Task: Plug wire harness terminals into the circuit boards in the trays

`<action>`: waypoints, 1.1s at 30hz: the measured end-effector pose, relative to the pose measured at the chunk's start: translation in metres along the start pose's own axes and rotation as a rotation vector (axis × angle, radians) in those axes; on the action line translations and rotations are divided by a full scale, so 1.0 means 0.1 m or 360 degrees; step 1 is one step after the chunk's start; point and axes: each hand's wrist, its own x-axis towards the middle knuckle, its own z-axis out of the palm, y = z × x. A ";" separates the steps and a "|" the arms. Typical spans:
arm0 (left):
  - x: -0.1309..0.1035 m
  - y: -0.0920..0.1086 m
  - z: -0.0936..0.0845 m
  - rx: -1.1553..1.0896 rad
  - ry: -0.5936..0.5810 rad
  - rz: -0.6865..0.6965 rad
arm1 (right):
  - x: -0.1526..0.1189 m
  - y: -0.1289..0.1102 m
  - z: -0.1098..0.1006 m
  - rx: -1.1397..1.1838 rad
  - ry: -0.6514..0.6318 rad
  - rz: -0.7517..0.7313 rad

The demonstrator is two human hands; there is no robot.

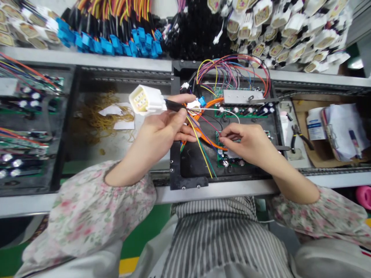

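My left hand (162,133) is closed around the black sleeve of a wire harness (175,105). At its end a white multi-pin connector (147,101) sticks out to the left, and loose yellow, green, white and other wires fan out to the right. My right hand (246,139) pinches with thumb and forefinger at a thin wire, just over the left edge of the lower green circuit board (219,156); the wire's tip is hidden. Behind it, the upper circuit board (217,112) carries a silver heat sink (243,96). Both boards lie in a black tray (197,164).
Blue connectors (116,45) and white connectors (278,42) on harnesses fill the shelf behind. Another tray with boards (26,112) stands left. Yellowish rubber bands (101,119) and paper scraps lie between the trays. Pliers (298,138) and a cardboard box (315,156) are right.
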 end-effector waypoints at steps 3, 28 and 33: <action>0.00 0.01 0.01 0.0016 0.0019 -0.0017 | -0.01 -0.04 -0.04 -0.0066 0.0004 -0.0024; -0.03 0.02 0.03 0.0080 -0.0001 -0.0019 | -0.02 0.02 -0.03 0.0015 0.0134 -0.0013; -0.03 0.03 0.04 0.0115 0.0069 -0.0053 | -0.03 -0.01 -0.05 -0.0111 0.0046 -0.0037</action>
